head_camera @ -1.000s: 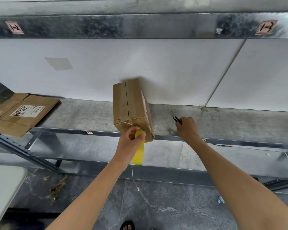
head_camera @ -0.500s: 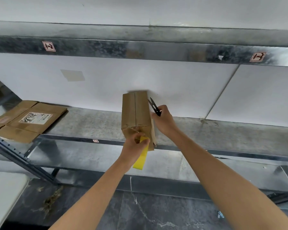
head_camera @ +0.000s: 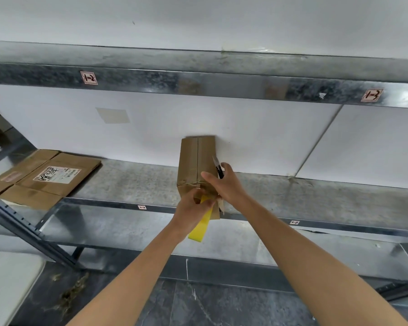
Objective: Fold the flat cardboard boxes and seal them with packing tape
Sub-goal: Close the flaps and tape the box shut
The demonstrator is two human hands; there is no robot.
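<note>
- One box (head_camera: 197, 165) is already folded into shape. Its flaps are closed, and a glossy band, judged to be clear tape, is seen along the centre seam and wrinkled over the lower edge.
- Sealing of this box is judged to be near its end. A length of yellow tape (head_camera: 199, 229) is pinched in the grip of the left hand (head_camera: 193, 210) at the near end of the box, and its free end hangs down past the shelf edge.
- The grip of the right hand (head_camera: 224, 184) is closed round a small black cutter (head_camera: 218, 168), with the thumb laid on the box face. The yellow tape is judged not yet cut.
- A stack of flat cardboard boxes (head_camera: 45, 177) lies at the left of the frame on the same metal shelf (head_camera: 132, 182), so more folding and taping is left.
- The folded box is found at the centre of the frame, stood on end at the front edge of the shelf. It is narrow, plain and brown, and creased at its lower corner. Whether its far end touches the white wall cannot be told.
</note>
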